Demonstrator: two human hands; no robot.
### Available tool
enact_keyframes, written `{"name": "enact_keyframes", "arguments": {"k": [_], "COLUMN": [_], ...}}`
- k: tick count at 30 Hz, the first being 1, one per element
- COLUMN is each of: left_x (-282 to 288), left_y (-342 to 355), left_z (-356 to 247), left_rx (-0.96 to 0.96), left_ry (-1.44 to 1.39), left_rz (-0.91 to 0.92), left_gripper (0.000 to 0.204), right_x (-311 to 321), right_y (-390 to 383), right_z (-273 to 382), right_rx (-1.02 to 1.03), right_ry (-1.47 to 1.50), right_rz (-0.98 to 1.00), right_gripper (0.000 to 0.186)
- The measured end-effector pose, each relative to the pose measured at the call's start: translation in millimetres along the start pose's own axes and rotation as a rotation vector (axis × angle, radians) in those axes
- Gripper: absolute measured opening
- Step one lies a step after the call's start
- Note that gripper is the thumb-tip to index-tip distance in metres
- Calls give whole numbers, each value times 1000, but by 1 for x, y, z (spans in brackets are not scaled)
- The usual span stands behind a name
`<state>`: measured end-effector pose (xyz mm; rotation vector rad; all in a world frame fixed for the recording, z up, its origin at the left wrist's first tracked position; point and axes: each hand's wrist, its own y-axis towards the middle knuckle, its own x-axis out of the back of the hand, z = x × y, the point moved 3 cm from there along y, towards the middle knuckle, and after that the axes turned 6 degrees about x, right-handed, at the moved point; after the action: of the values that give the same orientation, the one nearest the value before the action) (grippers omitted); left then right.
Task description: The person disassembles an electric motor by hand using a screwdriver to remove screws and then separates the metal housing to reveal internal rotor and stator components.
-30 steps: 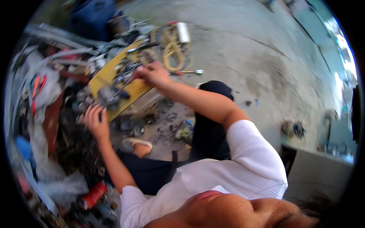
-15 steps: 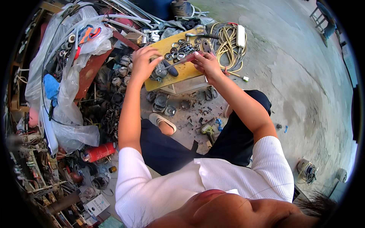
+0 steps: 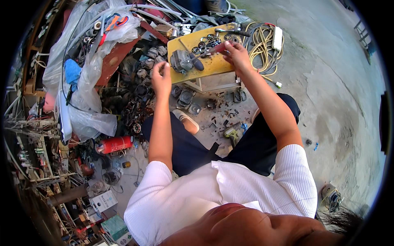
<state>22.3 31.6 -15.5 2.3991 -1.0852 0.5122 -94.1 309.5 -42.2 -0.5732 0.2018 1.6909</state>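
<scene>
My right hand (image 3: 238, 58) grips the red handle of a screwdriver (image 3: 218, 48) above the small yellow table (image 3: 213, 70). The shaft points left toward a grey metal motor housing (image 3: 180, 61) that rests near the table's left end. Whether the tip touches the housing I cannot tell. Just left of the housing, my left hand (image 3: 161, 78) is raised beside the table edge, holding nothing, with thumb and fingers apart. A dark blue tool handle (image 3: 198, 64) lies against the housing's right side. Behind it are several round metal parts (image 3: 203, 44) and a black-handled ratchet (image 3: 236, 31).
A coiled yellow cable (image 3: 258, 49) with a white power strip (image 3: 277, 39) lies right of the table. Motor parts (image 3: 143, 92) pile up on the left, near plastic sheeting (image 3: 94, 125) and a red fire extinguisher (image 3: 115, 144). A green power tool (image 3: 233, 134) lies between my feet.
My left hand has drawn away from the motor housing, left and toward me, uncovering it. The right hand still holds the screwdriver over the table. The whole view has shifted slightly.
</scene>
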Motion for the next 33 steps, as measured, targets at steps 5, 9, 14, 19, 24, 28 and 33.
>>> {"name": "enact_keyframes", "arguments": {"k": [5,9,14,19,24,28,33], "left_x": [-18,-32,-36,-37,-35,-30,-27], "left_y": [-47,-56,-68,-70,-69,-66,-60], "left_z": [-9,-9,-11,-12,-12,-6,-3], "left_rx": [-31,-10,32,19,51,33,5], "left_ry": [49,90,114,88,95,107,117], "left_rz": [-71,-117,-167,-115,-71,-43,22], "left_gripper": [44,48,46,48,45,42,42], "right_x": [4,-15,-50,-69,-77,-89,-95], "right_y": [8,5,-12,-6,9,12,24], "right_z": [14,7,-13,-43,-69,-75,-85], "right_rx": [9,-74,-88,26,43,73,152], "right_ry": [53,371,-210,-486,-628,-709,-722], "right_rz": [-77,-28,233,301,294,309,259], "right_gripper": [30,32,17,16,33,40,44]}}
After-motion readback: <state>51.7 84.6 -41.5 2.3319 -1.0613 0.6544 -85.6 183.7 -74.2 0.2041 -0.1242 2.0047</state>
